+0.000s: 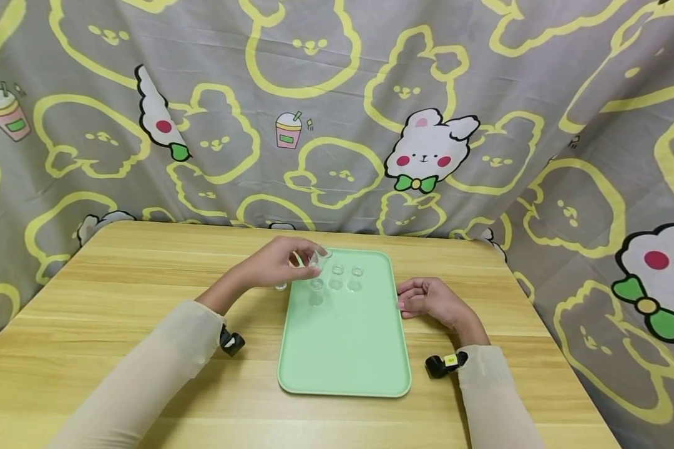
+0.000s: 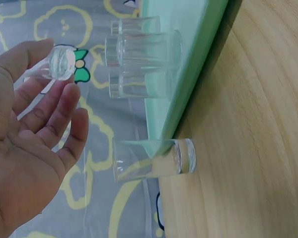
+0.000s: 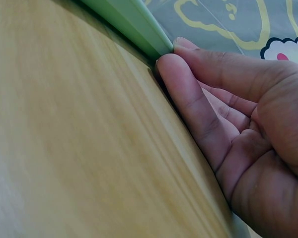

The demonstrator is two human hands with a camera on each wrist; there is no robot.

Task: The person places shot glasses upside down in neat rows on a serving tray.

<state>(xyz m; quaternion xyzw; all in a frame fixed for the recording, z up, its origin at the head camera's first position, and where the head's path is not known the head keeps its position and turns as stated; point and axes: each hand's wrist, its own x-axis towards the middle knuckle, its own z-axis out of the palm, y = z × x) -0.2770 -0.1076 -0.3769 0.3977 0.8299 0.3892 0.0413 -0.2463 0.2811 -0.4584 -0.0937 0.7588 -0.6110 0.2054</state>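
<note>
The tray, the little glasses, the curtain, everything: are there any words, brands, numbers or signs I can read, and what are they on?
None that can be read.
Yellow label on the black device at the right wrist: dark marks, too small to read.
Green patches on the curtain's printed cups: too small to read.
Tray and glasses: no writing shows.

Head: high, well back, forward-down over table [image 1: 118, 274]. Left wrist: close, rolled sideways, faces left grip [image 2: 35, 153] and glasses [image 2: 144, 49]. Right wrist: close, tilted, faces right grip [image 3: 253, 144] at tray [image 3: 131, 22]. Head/left share glasses; all three share tray.
</note>
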